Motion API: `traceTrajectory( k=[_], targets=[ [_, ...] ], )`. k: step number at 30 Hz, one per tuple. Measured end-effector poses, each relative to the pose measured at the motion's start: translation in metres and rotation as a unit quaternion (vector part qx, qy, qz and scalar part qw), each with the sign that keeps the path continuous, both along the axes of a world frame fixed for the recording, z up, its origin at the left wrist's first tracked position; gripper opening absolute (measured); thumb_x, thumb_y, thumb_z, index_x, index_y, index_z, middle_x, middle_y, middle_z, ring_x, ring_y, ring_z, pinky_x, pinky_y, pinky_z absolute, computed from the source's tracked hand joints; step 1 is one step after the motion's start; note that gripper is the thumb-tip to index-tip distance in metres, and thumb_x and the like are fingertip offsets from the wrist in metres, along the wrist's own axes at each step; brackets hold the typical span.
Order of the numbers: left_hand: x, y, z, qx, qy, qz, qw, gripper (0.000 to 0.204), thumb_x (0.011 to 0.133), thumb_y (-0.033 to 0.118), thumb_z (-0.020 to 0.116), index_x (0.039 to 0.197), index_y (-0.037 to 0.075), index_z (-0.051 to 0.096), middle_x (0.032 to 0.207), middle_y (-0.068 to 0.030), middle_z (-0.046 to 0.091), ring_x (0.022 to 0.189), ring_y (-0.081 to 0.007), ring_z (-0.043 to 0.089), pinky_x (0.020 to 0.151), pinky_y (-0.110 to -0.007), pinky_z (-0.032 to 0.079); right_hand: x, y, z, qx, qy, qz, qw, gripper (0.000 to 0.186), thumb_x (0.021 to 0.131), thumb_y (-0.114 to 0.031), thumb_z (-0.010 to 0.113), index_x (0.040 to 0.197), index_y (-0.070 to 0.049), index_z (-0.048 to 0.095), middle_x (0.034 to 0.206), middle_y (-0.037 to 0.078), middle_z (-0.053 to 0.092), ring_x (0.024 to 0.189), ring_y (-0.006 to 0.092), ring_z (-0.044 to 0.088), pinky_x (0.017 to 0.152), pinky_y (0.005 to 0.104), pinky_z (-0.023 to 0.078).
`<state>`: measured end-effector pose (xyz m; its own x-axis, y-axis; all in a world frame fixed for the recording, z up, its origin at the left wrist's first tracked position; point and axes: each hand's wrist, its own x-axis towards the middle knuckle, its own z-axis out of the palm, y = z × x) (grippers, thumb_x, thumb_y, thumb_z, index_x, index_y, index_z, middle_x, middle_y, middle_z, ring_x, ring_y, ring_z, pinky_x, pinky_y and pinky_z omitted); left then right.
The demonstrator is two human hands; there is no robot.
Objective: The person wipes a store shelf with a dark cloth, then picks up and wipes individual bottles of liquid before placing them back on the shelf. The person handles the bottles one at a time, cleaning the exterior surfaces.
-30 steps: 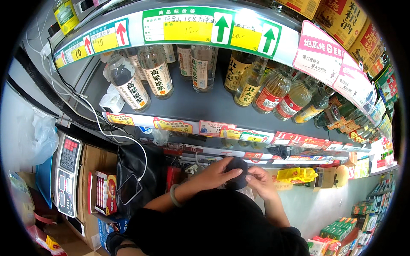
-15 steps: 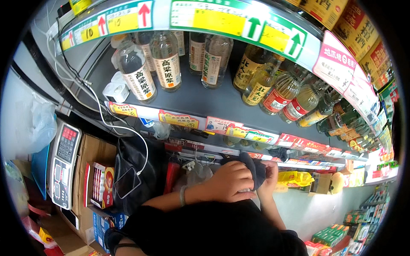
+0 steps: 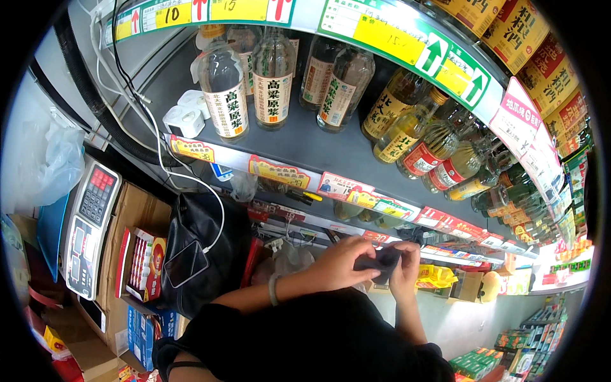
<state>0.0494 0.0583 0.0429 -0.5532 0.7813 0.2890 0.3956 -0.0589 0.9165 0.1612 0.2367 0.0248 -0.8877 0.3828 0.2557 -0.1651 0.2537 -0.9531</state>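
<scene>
Both hands hold a dark grey cloth (image 3: 376, 263) at lower centre, below the shelf edge. My left hand (image 3: 347, 261) has a pale bangle on its wrist and grips the cloth's left side, fingers bent. My right hand (image 3: 405, 270) pinches the cloth's right side. Just behind my left hand lies a crumpled translucent plastic bag (image 3: 296, 254). Above them a grey shelf (image 3: 299, 153) holds clear bottles (image 3: 273, 83) and yellow-labelled and red-labelled bottles (image 3: 420, 153).
At left, a keypad scale (image 3: 89, 229) sits beside cardboard, a red box (image 3: 143, 264) and a black bag (image 3: 219, 239) with a phone (image 3: 184, 258) on a white cable. A yellow package (image 3: 436, 278) lies right of my hands. Stacked cartons (image 3: 515, 32) stand upper right.
The view has turned and shifted slightly. The cloth has been turned and reshaped between my hands; my left fingers, curled over its front half a second ago, now sit at its left side.
</scene>
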Motion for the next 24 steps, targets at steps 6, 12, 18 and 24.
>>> traceTrajectory(
  k=[6,12,18,24],
  targets=[
    [-0.009,-0.013,0.031,-0.001,-0.038,-0.096,0.995,0.023,0.082,0.018,0.071,0.09,0.006,0.054,0.093,-0.009,0.055,0.085,-0.0256,0.057,0.075,-0.035,0.045,-0.002,-0.002,0.016,0.171,-0.111,0.061,0.977,0.035,0.076,0.007,0.063,0.11,-0.001,0.057,0.097,0.01,0.052,0.09,0.02,0.053,0.077,0.0297,0.045],
    [-0.036,0.005,0.052,0.117,0.063,0.052,0.99,0.052,0.079,0.016,0.072,0.123,0.003,0.047,0.121,-0.0135,0.05,0.115,-0.0268,0.05,0.098,-0.038,0.04,0.003,-0.009,0.013,0.208,0.049,-0.086,0.973,0.019,0.075,0.002,0.068,0.094,-0.001,0.065,0.085,0.007,0.052,0.081,0.0183,0.051,0.071,0.0281,0.041],
    [-0.161,0.043,0.071,0.268,-0.032,0.327,0.906,0.059,0.1,0.036,0.042,0.143,-0.002,0.027,0.142,-0.0162,0.035,0.131,-0.0253,0.035,0.11,-0.035,0.026,0.022,-0.012,0.015,0.163,0.184,-0.146,0.958,0.011,0.085,-0.003,0.063,0.094,-0.003,0.056,0.085,0.01,0.055,0.077,0.0199,0.053,0.073,0.0299,0.043],
    [-0.237,0.069,0.083,0.381,-0.193,0.338,0.839,0.056,0.103,0.044,0.028,0.142,0.004,0.038,0.14,-0.0059,0.047,0.129,-0.0186,0.042,0.108,-0.031,0.029,0.035,-0.012,0.026,0.142,0.213,-0.127,0.958,0.017,0.087,-0.009,0.064,0.097,-0.003,0.052,0.085,0.011,0.056,0.076,0.0212,0.055,0.073,0.0329,0.044]
  ],
)
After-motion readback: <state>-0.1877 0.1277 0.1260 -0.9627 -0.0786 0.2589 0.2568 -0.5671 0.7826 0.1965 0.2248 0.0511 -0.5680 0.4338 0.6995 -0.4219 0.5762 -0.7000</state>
